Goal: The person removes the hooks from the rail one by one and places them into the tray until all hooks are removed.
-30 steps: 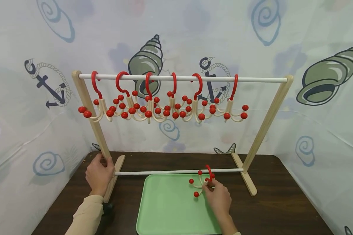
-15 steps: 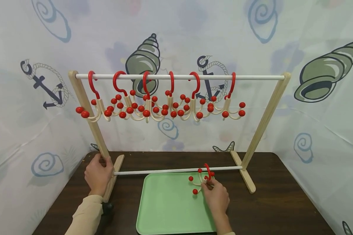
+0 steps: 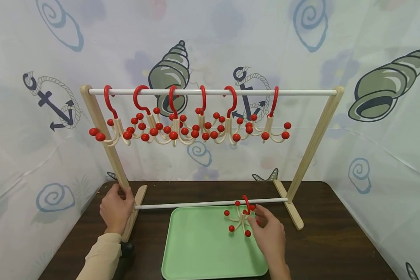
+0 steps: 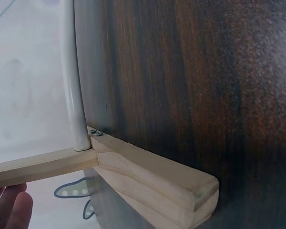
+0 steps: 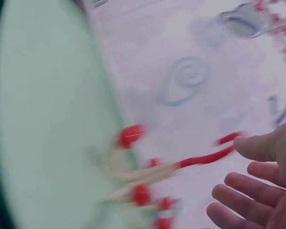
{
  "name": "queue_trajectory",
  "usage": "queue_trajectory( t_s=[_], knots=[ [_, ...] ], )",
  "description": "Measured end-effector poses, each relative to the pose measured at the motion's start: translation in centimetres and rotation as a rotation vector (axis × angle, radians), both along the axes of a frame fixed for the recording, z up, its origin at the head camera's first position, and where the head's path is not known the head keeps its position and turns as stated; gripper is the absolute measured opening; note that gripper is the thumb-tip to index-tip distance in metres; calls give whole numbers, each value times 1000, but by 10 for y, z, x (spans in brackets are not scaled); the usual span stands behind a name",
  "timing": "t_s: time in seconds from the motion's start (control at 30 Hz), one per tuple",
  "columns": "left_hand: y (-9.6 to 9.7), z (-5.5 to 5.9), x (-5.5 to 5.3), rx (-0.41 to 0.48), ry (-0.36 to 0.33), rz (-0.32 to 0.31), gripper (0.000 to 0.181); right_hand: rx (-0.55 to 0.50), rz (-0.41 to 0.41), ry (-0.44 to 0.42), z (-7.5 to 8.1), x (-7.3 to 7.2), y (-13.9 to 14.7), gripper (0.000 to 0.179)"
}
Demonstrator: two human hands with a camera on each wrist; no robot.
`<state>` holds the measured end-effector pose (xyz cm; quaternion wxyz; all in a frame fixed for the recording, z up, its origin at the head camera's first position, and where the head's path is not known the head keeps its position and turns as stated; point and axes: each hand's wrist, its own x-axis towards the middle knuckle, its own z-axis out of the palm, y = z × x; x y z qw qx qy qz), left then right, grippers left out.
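Observation:
A small hanger point(image 3: 243, 218) with a red hook and several cream arms tipped with red balls stands on the green tray point(image 3: 206, 249), hook upward. Just right of it is my right hand point(image 3: 271, 235), with fingers spread and loose. In the right wrist view the thumb point(image 5: 255, 147) is close to the red hook point(image 5: 207, 157); whether they touch I cannot tell. My left hand point(image 3: 117, 210) holds the rack's left wooden post point(image 3: 110, 153) near its foot. Only its fingertips point(image 4: 20, 210) show in the left wrist view, against the post.
Several similar hangers point(image 3: 228, 124) hang along the white top bar point(image 3: 304, 93). A lower white bar point(image 3: 157, 206) crosses behind the tray. Wooden feet point(image 3: 294, 216) stand on the dark table point(image 3: 322, 249). A patterned cloth point(image 3: 336, 147) rises behind.
My right hand has let go of the hanger's stem and shifted right, fingers spreading. The hanger stays upright on the tray. My left hand remains at the post.

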<state>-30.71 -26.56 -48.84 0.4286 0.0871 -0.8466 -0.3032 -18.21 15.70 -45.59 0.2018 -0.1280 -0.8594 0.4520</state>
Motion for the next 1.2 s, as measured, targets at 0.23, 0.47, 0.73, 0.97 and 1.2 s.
queue_trajectory(
  t_s=[0.23, 0.47, 0.73, 0.97, 1.2],
  knots=[
    [0, 0, 0, 6, 0, -10, 16, -17, -26, 310, 79, 21, 20, 39],
    [-2, 0, 0, 2, -36, -6, 19, 118, 2, 515, 171, 29, 27, 41],
    [-1, -1, 2, -5, -55, -3, 21, 266, 35, 394, 235, -25, 31, 50],
    [1, -1, 3, -13, -37, -3, 19, 375, 137, 181, 241, -82, 45, 55],
    [-2, -1, 0, -28, -26, -4, 18, 323, 184, 135, 230, -106, 55, 50]
  ],
)
